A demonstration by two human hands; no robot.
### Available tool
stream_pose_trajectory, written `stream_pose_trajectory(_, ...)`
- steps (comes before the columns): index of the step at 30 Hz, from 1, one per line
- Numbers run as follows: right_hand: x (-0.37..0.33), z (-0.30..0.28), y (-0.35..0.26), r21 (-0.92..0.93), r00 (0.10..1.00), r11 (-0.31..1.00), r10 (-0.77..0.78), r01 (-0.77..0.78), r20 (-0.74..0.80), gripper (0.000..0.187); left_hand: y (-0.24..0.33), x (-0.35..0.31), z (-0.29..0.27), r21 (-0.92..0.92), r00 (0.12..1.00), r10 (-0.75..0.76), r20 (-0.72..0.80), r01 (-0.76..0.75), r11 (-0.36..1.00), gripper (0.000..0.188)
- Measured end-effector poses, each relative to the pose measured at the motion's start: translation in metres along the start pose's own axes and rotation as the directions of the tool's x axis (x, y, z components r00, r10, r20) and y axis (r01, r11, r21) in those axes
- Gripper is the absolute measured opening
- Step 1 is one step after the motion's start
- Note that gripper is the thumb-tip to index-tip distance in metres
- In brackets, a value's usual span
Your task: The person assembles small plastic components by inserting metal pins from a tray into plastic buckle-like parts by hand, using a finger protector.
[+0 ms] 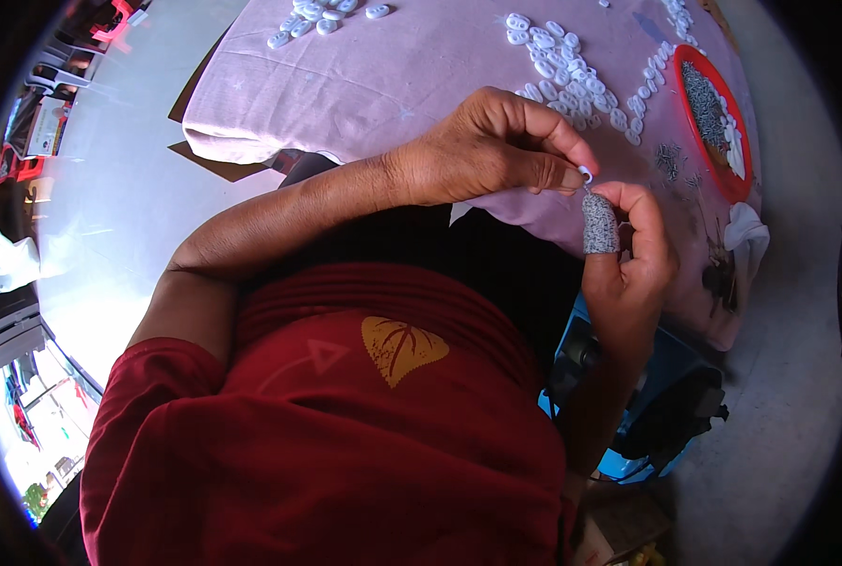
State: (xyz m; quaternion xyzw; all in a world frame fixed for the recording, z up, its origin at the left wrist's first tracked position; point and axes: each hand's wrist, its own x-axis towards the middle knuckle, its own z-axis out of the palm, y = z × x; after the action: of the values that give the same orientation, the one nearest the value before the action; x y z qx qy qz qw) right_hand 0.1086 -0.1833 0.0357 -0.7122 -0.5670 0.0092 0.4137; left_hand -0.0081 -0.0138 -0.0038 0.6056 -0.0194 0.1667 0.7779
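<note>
A small white piece [586,174] sits above the near side of the tabletop [421,75], clamped at its edge between the fingers of the left hand [492,151]. Just below it is the right hand [640,255], its thumb in a grey speckled sleeve [600,224]; those fingers come close together at the tips, though whether they grip anything cannot be told. Beyond the hands, many white oval pieces [562,71] lie heaped on the pink cloth [280,94] that covers the tabletop. To the right, small grey bits [668,160] lie scattered near a red basin [734,191] that holds more of them. A white cloth [746,231] lies near the basin, at the tabletop's edge.
</note>
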Motion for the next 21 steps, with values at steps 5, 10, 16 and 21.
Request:
stream_pose_trajectory(5, 0.0, 0.0, 0.001, 0.005, 0.999, 1.0, 0.025, -0.025, 0.033, 0.01, -0.001, 0.0, 0.002, 0.031, 0.999, 0.033, 0.003, -0.033, 0.999, 0.018)
stream_pose_trajectory(10, 0.0, 0.001, 0.001, -0.037, 0.998, 0.999, 0.028, -0.025, 0.057, 0.013, 0.0, -0.001, 0.002, 0.095, 0.999, 0.05, -0.005, -0.05, 0.994, 0.017)
stream_pose_trajectory(16, 0.001, 0.006, -0.002, -0.132, 0.999, 0.991, -0.004, 0.011, 0.049, 0.015, 0.002, -0.001, 0.004, 0.161, 0.999, 0.038, -0.032, -0.033, 0.986, 0.016)
stream_pose_trajectory(21, -0.001, 0.01, -0.002, -0.006, 1.0, 1.0, 0.03, -0.03, -0.009, 0.012, 0.005, -0.002, 0.005, 0.019, 0.998, -0.032, -0.061, 0.033, 0.999, 0.017)
